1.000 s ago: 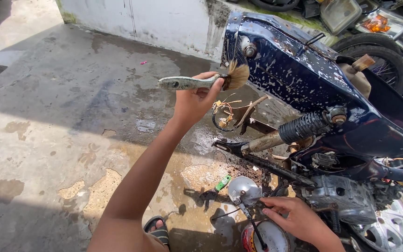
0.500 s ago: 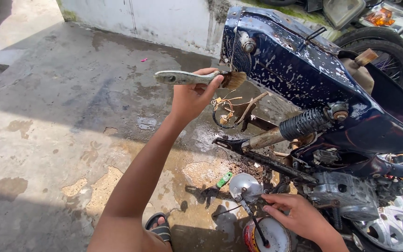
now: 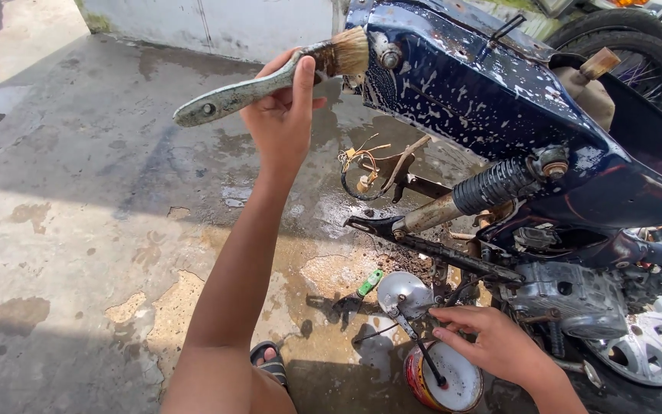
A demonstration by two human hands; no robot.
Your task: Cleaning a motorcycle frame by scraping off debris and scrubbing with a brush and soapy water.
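We note the left hand (image 3: 281,115) raised, fingers wrapped around the worn grey wooden-handled paintbrush (image 3: 270,77); its tan bristles touch the rear end of the paint-flecked dark blue motorcycle body panel (image 3: 484,100). The right hand (image 3: 492,345) rests low by the engine, fingers loosely spread, just beside the open red-walled round tin (image 3: 444,381) on the wet concrete floor (image 3: 78,230).

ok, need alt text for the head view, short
A person's left hand holds a worn paintbrush with its bristles against the rear of a dark blue motorcycle body flecked with white. The right hand rests low by the engine, beside an open can. Wet, patchy concrete floor lies around them.
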